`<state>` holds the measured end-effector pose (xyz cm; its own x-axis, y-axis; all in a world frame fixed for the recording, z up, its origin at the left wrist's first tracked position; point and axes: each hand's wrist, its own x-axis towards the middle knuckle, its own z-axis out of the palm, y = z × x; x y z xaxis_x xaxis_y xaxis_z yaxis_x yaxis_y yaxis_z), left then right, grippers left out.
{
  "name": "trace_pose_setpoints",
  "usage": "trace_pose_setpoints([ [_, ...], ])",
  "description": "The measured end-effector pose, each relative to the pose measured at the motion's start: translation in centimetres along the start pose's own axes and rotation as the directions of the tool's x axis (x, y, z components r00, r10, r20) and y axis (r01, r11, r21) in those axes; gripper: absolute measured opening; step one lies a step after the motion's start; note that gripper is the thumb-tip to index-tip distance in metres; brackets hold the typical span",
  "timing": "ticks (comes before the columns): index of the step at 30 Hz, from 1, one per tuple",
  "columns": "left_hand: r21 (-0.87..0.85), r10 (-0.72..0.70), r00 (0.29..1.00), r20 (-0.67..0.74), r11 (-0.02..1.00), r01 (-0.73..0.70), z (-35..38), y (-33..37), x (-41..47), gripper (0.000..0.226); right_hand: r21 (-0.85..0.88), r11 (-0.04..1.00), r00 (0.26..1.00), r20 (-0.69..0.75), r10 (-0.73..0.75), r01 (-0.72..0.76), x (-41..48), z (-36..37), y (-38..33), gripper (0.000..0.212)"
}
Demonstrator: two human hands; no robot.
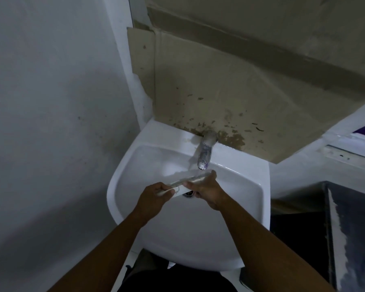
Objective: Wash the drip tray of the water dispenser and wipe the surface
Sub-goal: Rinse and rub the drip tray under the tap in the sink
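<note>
A flat white drip tray is held tilted over the bowl of a white sink, just below the spout of a chrome tap. My left hand grips the tray's near left end with curled fingers. My right hand holds its right side, fingers wrapped along the edge up to the far end. The tray's underside is hidden. The drain shows just under the tray between my hands.
Stained cardboard covers the wall behind the tap. A plain grey wall stands close on the left. A dark cabinet or box stands to the right of the sink, and a white ledge runs beside it.
</note>
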<state>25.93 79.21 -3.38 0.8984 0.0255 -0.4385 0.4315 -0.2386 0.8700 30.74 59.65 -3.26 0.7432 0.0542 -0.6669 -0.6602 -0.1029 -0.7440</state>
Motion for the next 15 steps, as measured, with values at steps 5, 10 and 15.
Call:
trace_pose_setpoints([
  [5, -0.037, 0.002, 1.000, 0.023, 0.999, -0.001, -0.1, -0.1, -0.1, 0.014, -0.028, 1.000, 0.994, -0.109, -0.003, 0.000, 0.3, -0.5, -0.1, 0.034],
  [10, -0.155, -0.064, 0.997, 0.036, 0.985, 0.069, -0.6, -0.2, 0.1, 0.009, -0.084, 0.996, 0.980, -0.199, -0.031, 0.015, 0.8, 0.9, -0.1, 0.053],
  [15, -0.189, -0.203, 0.979, 0.002, 0.961, 0.200, -1.6, 0.4, -0.6, 0.035, -0.214, 0.976, 0.993, -0.097, -0.059, 0.037, 0.5, 1.0, -1.3, 0.047],
])
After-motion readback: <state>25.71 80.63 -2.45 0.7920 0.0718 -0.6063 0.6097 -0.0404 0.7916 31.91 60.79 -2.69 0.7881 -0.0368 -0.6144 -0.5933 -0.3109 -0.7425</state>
